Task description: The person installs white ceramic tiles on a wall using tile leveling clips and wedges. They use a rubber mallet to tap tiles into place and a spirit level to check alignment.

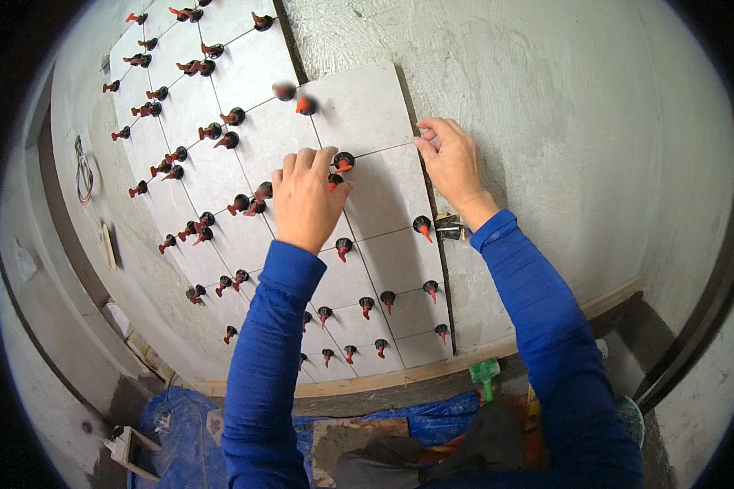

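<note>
Light grey square tiles [379,196] cover part of a wall, with black-and-red levelling clips [342,248] along their joints. My left hand [306,200] lies over the middle tiles with fingers bent and apart, its thumb beside an orange-red clip [335,182]; another clip [344,163] sits by its forefinger. My right hand [453,167] is at the tiles' right edge, level with a horizontal joint, its thumb and fingers curled close; whatever is between them is too small to make out. Below it, a clip [422,226] sits near a dark bracket-like piece [453,228].
Bare rough plaster [563,147] continues rightward. A wooden batten [416,372] runs beneath the tiles. Below lie a blue tarpaulin [179,440], a green-handled tool [484,373] and a bucket [632,416]. A small wooden frame [139,456] stands lower left, and coiled wires [84,179] hang at the left.
</note>
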`<action>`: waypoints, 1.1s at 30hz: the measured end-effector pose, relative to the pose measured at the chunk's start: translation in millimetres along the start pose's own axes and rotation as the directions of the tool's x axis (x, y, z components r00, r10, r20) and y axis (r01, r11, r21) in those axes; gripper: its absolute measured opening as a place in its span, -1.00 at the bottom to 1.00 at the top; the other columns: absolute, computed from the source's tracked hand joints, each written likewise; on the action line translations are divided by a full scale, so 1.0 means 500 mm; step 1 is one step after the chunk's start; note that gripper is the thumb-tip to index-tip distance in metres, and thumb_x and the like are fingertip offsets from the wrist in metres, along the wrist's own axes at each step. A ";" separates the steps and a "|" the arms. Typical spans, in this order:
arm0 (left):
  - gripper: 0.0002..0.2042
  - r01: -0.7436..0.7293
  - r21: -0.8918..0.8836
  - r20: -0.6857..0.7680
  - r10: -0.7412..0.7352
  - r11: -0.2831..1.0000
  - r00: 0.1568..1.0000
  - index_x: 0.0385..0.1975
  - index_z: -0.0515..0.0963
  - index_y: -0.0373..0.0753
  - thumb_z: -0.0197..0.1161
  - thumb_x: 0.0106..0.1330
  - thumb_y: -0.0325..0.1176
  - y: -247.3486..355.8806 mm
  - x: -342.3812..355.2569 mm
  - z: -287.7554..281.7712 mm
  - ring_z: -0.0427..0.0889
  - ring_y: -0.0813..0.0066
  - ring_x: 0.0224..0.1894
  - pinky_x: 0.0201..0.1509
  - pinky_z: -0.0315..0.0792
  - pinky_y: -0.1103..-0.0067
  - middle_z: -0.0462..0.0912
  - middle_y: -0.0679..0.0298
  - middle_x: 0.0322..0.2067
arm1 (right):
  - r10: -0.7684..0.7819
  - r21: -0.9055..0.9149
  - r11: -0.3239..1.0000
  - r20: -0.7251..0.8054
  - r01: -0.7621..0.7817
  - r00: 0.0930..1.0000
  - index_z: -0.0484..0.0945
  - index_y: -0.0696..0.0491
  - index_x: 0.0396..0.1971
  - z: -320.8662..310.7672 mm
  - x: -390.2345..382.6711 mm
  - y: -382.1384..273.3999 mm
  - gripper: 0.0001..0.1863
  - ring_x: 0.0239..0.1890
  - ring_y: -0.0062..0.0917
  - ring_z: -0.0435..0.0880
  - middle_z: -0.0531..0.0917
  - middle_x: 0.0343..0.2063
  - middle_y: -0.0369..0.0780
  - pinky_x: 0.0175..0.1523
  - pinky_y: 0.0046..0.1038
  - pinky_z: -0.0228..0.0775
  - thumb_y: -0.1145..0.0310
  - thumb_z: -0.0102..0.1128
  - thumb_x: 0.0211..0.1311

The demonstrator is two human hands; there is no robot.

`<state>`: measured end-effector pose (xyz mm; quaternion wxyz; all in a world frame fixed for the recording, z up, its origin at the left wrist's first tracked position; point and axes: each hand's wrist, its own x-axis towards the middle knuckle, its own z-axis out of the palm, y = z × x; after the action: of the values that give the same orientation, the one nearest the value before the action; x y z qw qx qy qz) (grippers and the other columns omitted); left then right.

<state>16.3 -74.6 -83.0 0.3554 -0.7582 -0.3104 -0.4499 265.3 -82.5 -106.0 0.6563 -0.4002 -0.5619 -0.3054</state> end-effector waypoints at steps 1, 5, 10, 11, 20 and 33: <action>-0.51 0.001 0.009 0.006 -0.001 1.000 1.000 0.12 0.64 -0.05 0.54 0.13 -0.24 -0.005 0.009 0.003 0.57 0.20 0.04 0.11 0.41 0.29 0.67 0.27 -0.07 | -0.022 -0.007 1.000 0.007 0.022 1.000 0.68 0.06 -0.05 -0.002 -0.001 -0.001 -0.71 -0.36 -0.32 0.71 0.72 -0.24 -0.18 -0.25 -0.33 0.57 0.44 0.43 0.23; -0.56 -0.101 -0.017 0.089 0.102 0.995 0.991 0.04 0.69 -0.02 0.54 0.11 -0.25 -0.022 0.038 0.010 0.58 0.23 0.03 0.11 0.41 0.29 0.68 0.29 -0.10 | -0.171 0.084 0.984 0.139 0.160 0.976 0.68 0.05 -0.05 0.029 -0.020 -0.032 -0.70 -0.29 -0.24 0.72 0.72 -0.21 -0.15 -0.17 -0.28 0.59 0.46 0.41 0.21; -0.71 -0.108 0.048 0.060 0.105 0.993 0.993 -0.10 0.70 -0.02 0.46 0.16 -0.22 -0.015 0.047 0.013 0.63 0.26 -0.03 0.03 0.41 0.30 0.70 0.30 -0.22 | -0.139 0.137 0.984 0.200 0.113 0.970 0.65 0.07 -0.06 0.099 -0.037 -0.085 -0.71 -0.16 -0.14 0.74 0.72 -0.18 -0.09 -0.06 -0.21 0.60 0.58 0.32 0.19; -0.73 -0.094 0.055 0.037 0.093 0.994 0.995 -0.13 0.70 -0.04 0.45 0.18 -0.21 -0.012 0.045 0.013 0.64 0.26 -0.04 0.02 0.41 0.30 0.70 0.30 -0.25 | -0.095 0.124 0.990 0.216 0.069 0.972 0.65 0.08 -0.07 0.109 -0.037 -0.091 -0.70 -0.16 -0.14 0.74 0.72 -0.18 -0.08 -0.06 -0.20 0.60 0.61 0.30 0.19; -0.90 -0.070 0.057 -0.107 0.076 0.996 0.991 -0.38 0.73 -0.12 0.43 0.20 -0.27 -0.004 0.032 0.023 0.65 0.27 -0.18 -0.05 0.39 0.32 0.74 0.32 -0.37 | -0.160 0.354 0.930 0.159 0.095 0.974 0.65 0.05 -0.09 0.126 -0.023 -0.101 -0.77 -0.12 -0.03 0.72 0.72 -0.18 -0.08 -0.05 -0.10 0.58 0.55 0.27 0.26; -0.87 -0.337 0.170 0.006 0.340 0.926 0.940 -0.30 0.81 -0.07 0.43 0.26 -0.22 -0.058 0.070 0.020 0.71 0.25 -0.21 -0.03 0.55 0.33 0.76 0.28 -0.37 | -0.411 0.168 0.904 0.598 0.394 0.688 0.72 -0.03 -0.02 0.119 0.098 -0.057 -0.62 -0.06 -0.06 0.75 0.78 -0.16 -0.06 0.05 -0.10 0.58 0.58 0.17 0.18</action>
<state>12.1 -45.2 -47.4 0.4941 -0.7623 -0.2078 -0.3628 220.3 -42.4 -49.9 0.3565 -0.3362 -0.8237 -0.2853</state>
